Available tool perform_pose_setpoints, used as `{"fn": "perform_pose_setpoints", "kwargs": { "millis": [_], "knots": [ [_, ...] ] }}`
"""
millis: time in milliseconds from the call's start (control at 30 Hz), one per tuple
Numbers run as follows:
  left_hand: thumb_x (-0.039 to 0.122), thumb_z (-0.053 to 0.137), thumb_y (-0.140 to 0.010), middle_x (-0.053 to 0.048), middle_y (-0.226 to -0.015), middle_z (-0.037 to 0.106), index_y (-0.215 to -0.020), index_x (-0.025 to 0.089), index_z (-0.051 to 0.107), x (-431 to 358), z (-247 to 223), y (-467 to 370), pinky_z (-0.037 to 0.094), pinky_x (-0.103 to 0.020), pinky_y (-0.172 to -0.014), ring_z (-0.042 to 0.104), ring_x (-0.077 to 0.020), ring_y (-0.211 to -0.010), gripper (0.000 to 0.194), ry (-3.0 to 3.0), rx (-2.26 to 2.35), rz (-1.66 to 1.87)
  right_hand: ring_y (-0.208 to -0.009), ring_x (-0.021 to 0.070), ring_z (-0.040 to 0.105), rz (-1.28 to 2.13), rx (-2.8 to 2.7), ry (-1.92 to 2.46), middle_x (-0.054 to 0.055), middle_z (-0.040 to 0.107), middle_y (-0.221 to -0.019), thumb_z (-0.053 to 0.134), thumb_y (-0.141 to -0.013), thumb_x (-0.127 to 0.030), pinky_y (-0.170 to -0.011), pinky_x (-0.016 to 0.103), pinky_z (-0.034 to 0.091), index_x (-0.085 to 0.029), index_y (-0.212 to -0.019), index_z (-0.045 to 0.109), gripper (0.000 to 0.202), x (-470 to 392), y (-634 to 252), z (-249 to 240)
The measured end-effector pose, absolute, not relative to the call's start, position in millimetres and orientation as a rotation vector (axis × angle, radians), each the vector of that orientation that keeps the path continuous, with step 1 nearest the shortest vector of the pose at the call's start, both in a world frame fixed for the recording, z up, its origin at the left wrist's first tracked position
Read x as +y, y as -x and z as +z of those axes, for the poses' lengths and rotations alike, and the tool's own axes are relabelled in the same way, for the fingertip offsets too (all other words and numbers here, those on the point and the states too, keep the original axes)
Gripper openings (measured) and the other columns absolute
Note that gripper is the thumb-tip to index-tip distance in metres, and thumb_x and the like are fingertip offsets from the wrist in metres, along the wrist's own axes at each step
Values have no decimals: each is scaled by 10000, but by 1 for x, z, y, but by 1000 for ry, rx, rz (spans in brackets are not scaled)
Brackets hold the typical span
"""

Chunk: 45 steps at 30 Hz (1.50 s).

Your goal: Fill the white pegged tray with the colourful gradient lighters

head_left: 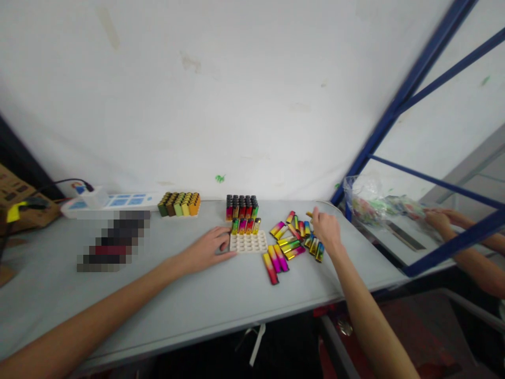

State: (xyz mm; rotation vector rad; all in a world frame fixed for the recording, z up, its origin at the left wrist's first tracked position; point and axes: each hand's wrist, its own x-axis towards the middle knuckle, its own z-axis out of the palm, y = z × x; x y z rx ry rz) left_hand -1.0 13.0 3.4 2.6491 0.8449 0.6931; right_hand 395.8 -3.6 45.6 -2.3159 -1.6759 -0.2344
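Find loose lighters (270,269) lying flat on the table (189,300), betw. the right side of the white tray (252,246) and the table's R edge, w/ L hand (211,247) loosely spread against the tray's left edge and R hand (325,229) curled, apparently pinching a gold-coloured piece (309,215), prob. also a lighter. Expect light, stiff, prob. slick handling, judging by the shine, w/ some risk of sliding but nothing esp. fragile. Best taken mid-body, betw. thumb & forefinger, clear of the dark ends (274,282).
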Motion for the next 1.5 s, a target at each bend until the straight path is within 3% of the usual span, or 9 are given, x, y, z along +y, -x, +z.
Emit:
{"fn": "perform_pose_setpoints", "kwargs": {
  "millis": [267,500,633,867,1033,1233,1367,1500],
  "knots": [
    [469,613,-955,-100,-1179,644,-727,209,480,12,3,0,490,-400,-1025,579,-269,-1180,371,-2681,852,681,-906,264,739,-246,-1836,2279,196,762,-930,267,-1088,-440,-839,338,507,-130,-931,759,602,22,-322,33],
    [473,624,-949,-98,-1197,639,-735,206,523,13,1,2,481,-408,-1049,562,-267,-1211,356,-2664,834,711,-934,235,715,-298,-1937,2093,144,754,-995,273,-1098,-414,-799,294,453,-170,-937,679,501,19,-334,23],
    [473,625,-950,-104,-1214,631,-747,203,531,13,0,2,475,-410,-1058,556,-269,-1223,350,-2667,843,696,-885,248,704,-275,-1928,2000,141,747,-929,332,-1085,-453,-759,299,429,-176,-942,634,433,20,-342,22],
    [450,635,-950,-100,-1199,635,-753,203,531,11,2,1,474,-402,-1049,568,-264,-1196,333,-2678,834,713,-742,236,679,45,-1886,1709,53,724,-824,374,-1047,-509,-712,302,443,-221,-1126,601,375,29,-340,35],
    [453,634,-953,-105,-1192,628,-762,200,532,11,2,1,479,-410,-1030,571,-267,-1176,333,-2677,852,694,-889,219,683,304,-1955,1389,60,738,-1054,447,-1014,-491,-797,318,500,-246,-1184,636,353,32,-320,42],
    [464,636,-953,-91,-1177,637,-752,206,524,14,-2,2,474,-395,-1037,566,-255,-1192,346,-2689,829,706,-586,161,557,499,-1884,1312,6,640,-677,628,-901,-568,-557,267,434,-184,-1001,743,412,26,-318,28],
    [457,639,-951,-94,-1173,631,-753,206,525,14,-2,2,474,-402,-1032,567,-260,-1180,339,-2677,822,705,-621,156,534,459,-1997,1279,3,614,-679,640,-899,-577,-571,265,406,-183,-902,738,407,23,-326,20],
    [457,631,-955,-100,-1176,633,-754,205,525,14,-1,1,468,-407,-1042,562,-266,-1194,339,-2673,816,706,-582,147,504,333,-2088,1316,5,594,-638,641,-903,-583,-551,268,372,-194,-667,598,457,21,-322,18]
  ]
}}
